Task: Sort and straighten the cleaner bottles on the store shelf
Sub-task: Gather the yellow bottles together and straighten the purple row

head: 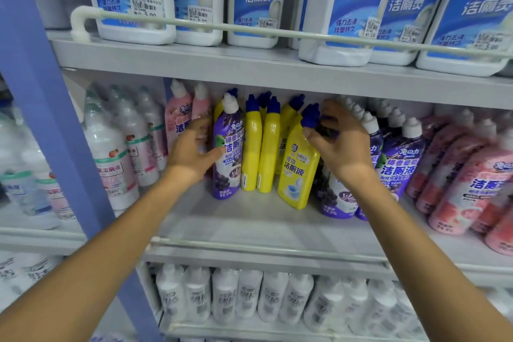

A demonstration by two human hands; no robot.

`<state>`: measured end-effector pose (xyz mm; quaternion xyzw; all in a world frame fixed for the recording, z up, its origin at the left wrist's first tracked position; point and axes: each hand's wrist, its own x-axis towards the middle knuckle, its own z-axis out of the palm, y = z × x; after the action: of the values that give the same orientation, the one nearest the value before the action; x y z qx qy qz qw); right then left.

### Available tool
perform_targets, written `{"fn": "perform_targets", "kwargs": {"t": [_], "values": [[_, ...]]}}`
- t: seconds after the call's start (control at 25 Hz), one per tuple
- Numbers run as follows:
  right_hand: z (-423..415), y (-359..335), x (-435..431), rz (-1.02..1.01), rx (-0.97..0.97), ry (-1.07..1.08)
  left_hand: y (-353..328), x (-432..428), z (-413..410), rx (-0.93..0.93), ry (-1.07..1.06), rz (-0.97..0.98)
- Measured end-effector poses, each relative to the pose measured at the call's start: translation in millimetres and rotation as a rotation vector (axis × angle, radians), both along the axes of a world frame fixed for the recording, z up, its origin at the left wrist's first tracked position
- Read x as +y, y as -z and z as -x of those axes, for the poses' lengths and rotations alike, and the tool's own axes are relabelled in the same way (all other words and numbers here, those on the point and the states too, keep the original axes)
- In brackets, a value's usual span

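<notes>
On the middle shelf (249, 219), a purple bottle (227, 153) stands upright at the left end of the yellow bottles (251, 147), and the left hand (188, 153) grips it, thumb on its label and fingers curled behind it. Just right of a tilted yellow bottle (298, 175), the right hand (341, 144) has its fingers clamped round the top of a second purple bottle (337, 197). Pink bottles (466, 180) lean further right.

The left hand (191, 153) holds a standing bottle (228, 158) on the middle shelf (236, 226). Right of it, the right hand (342, 144) holds a leaning bottle (298, 175).
</notes>
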<state>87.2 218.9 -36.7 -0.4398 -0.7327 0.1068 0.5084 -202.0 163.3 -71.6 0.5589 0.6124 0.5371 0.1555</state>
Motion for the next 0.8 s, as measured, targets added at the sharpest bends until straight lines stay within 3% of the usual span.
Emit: {"fn": "perform_targets", "kwargs": {"t": [0.32,0.52,0.8], "values": [[78.7,7.4,-27.8,0.222,-0.008,-0.408,-3.5,-26.1,40.7,-0.043,-0.185,-0.089],[147.5,1.8,-23.9,0.188,-0.036,-0.577,-14.3,-25.8,48.3,-0.012,-0.289,-0.132],[215.9,-23.5,4.3,0.145,-0.191,-0.570,-19.7,-7.7,59.9,-0.078,-0.326,-0.131]]}}
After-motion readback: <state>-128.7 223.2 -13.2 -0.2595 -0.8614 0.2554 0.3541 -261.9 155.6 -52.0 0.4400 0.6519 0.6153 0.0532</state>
